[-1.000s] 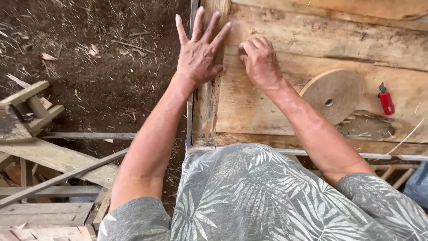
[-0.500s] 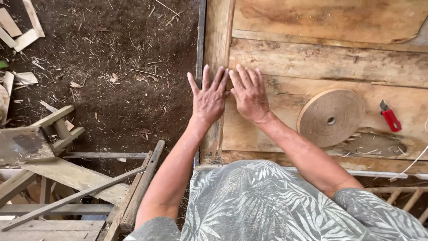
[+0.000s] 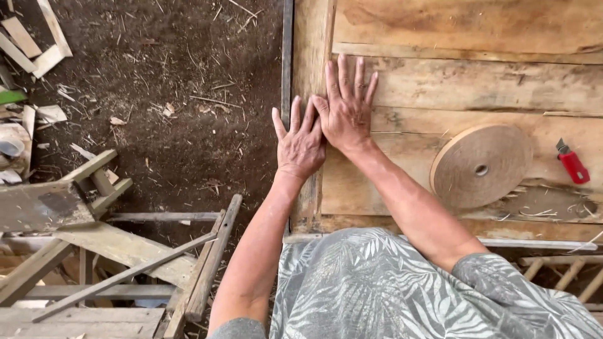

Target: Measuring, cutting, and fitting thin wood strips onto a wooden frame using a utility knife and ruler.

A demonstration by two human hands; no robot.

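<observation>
My left hand (image 3: 300,144) lies flat, fingers spread, on the left edge of a rough wooden plank table (image 3: 452,88). My right hand (image 3: 347,113) presses flat on the planks just beside it, thumbs overlapping. Neither hand holds anything. A thin strip of pale wood edging (image 3: 311,75) runs along the table's left edge under my left hand. A flat tan roll of edge banding (image 3: 480,166) lies on the planks to the right of my right forearm.
A red utility knife (image 3: 571,164) lies at the table's right side. A metal bar (image 3: 287,56) runs along the left edge. Left of the table is dirt floor (image 3: 176,113) with wood scraps (image 3: 31,44) and a pile of timber frames (image 3: 94,251).
Both hands slid toward me along the table's left edge and came together. The right hand, curled a second ago, now lies flat with fingers extended. The camera view shifted.
</observation>
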